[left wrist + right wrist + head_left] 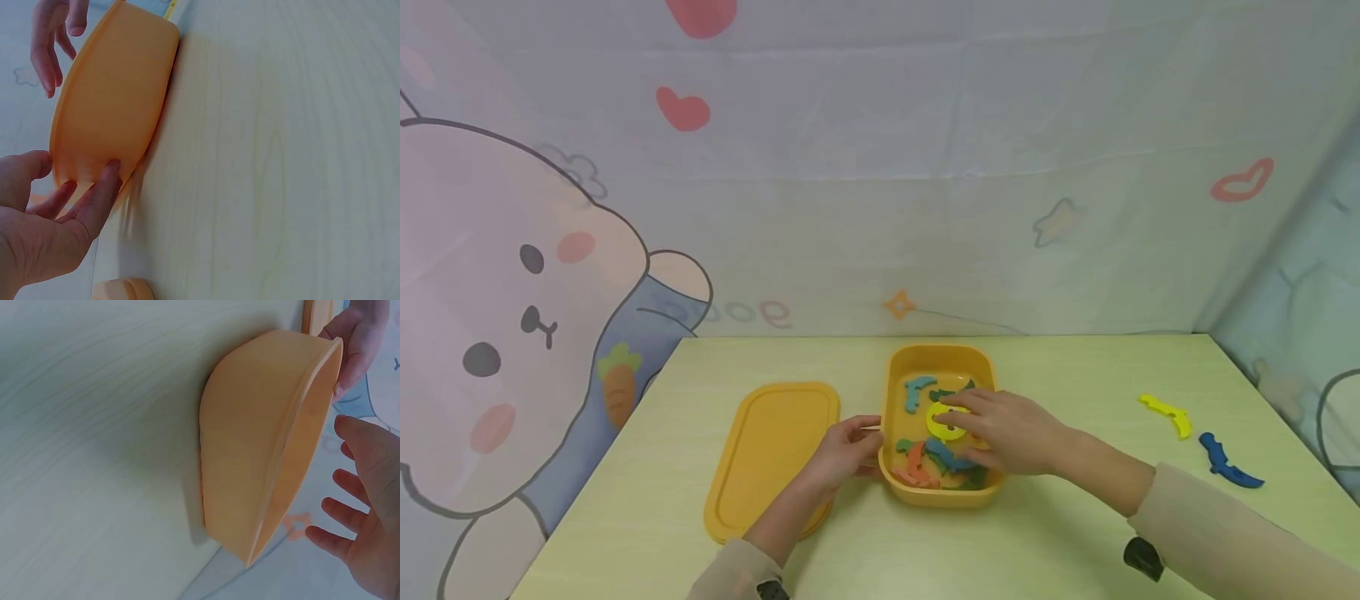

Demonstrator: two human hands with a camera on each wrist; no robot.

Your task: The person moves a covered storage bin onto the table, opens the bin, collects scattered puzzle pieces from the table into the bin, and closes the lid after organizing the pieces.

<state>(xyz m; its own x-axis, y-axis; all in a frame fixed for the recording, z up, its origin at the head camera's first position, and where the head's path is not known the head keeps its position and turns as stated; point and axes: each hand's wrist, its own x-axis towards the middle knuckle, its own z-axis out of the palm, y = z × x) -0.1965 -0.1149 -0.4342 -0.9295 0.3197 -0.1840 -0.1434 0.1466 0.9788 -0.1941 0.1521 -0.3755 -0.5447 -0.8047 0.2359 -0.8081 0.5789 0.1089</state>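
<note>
A deep orange-yellow plastic box (942, 498) stands on the table, holding several flat coloured pieces. My left hand (844, 450) is at its left side; in the left wrist view, fingertips rest against the outer wall and the thumb is at the rim. Over the right half of the box is my right hand (1011, 432), fingers spread and holding nothing in the right wrist view. Beneath those fingers lies a round yellow piece (942, 432) with dark holes, partly covered. Around it are a light blue piece (912, 396), an orange piece (916, 458) and a blue piece (942, 452).
A flat orange-yellow lid (775, 442) lies left of the box, partly behind the left forearm. On the right of the table are a slim yellow piece (1168, 412) and a dark blue curved, knife-shaped piece (1228, 468). A printed cloth (865, 167) hangs behind the table.
</note>
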